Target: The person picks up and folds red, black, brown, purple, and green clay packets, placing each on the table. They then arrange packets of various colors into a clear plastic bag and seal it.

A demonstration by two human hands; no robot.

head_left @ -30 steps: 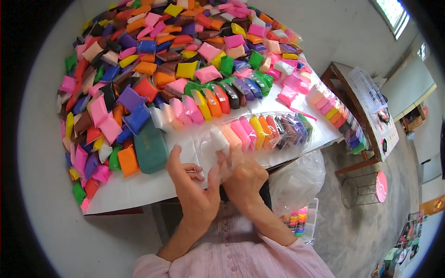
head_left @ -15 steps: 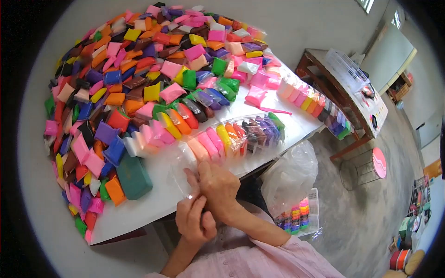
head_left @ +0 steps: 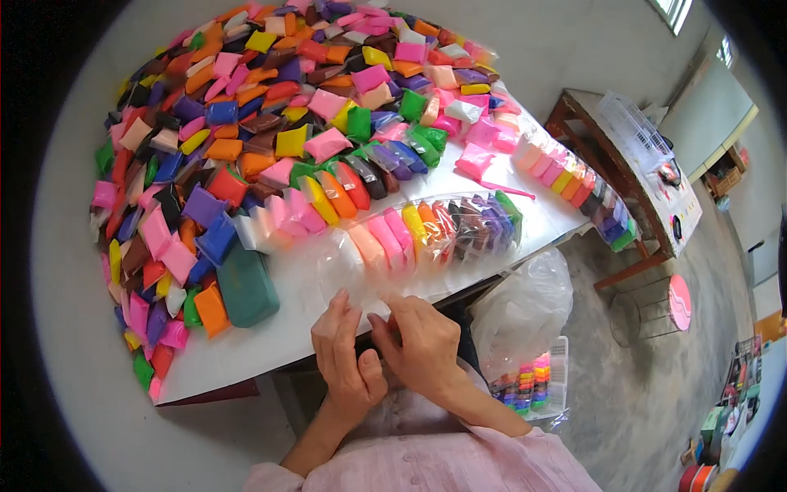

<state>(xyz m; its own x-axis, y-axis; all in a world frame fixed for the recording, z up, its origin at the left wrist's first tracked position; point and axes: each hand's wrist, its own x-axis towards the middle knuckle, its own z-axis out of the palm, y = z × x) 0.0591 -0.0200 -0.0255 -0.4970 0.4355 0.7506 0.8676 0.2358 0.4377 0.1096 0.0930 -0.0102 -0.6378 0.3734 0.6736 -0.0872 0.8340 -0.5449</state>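
A clear plastic bag (head_left: pixel 341 261) lies on the white table just beyond my hands. Inside it, a row of soft coloured packets (head_left: pixel 414 235) runs from white and peach through pink, yellow, orange, red and black to purple and green. My left hand (head_left: pixel 348 354) is open at the table's near edge, its fingertips close to the bag's loose end. Beside it, my right hand (head_left: pixel 425 338) has curled fingers, with the thumb apart from the index finger and no object showing between them. Its fingertips overlap the bag's near edge in this view.
A large heap of coloured packets (head_left: pixel 246 139) covers the table's left and far side. A dark green block (head_left: pixel 248 289) lies left of the bag. Another filled row (head_left: pixel 574 184) is at the right edge. Below stand a plastic sack (head_left: pixel 525 299) and a white basket (head_left: pixel 559 369).
My hands have come apart and drawn back slightly from the bag's end, where they were together. My left fingers have straightened. The view has shifted a little.
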